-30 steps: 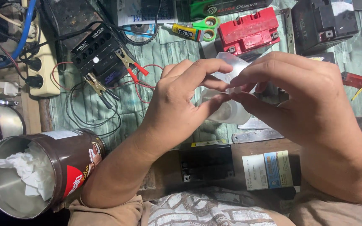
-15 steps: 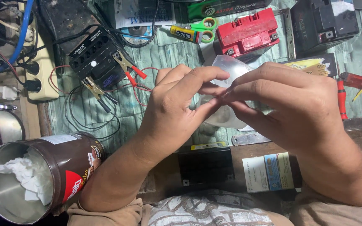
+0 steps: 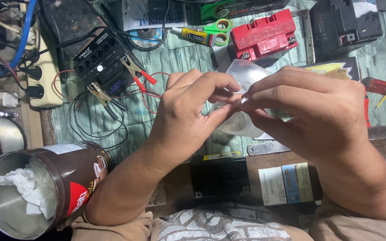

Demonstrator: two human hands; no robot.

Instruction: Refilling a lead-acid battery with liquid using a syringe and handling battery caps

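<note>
While both hands meet just right of the frame's centre, the left hand (image 3: 188, 111) and right hand (image 3: 309, 111) pinch the edge of a clear plastic packet (image 3: 242, 78), thumbs and forefingers pressed together on it, the packet raised above the surface (image 3: 179, 58). Its translucent body shows above and below the fingers. Working that edge well seems to call for small, even pulls with the fingertips close to the seam, so the thin plastic parts cleanly and does not rip sideways. Behind it, in the upper middle, lies a red battery (image 3: 264, 33); a black battery (image 3: 103, 64) with clip leads sits at upper left, green-handled scissors (image 3: 217, 31) beside a glue tube (image 3: 195, 35). At lower left stands a brown tin (image 3: 45, 187) holding crumpled tissue.
</note>
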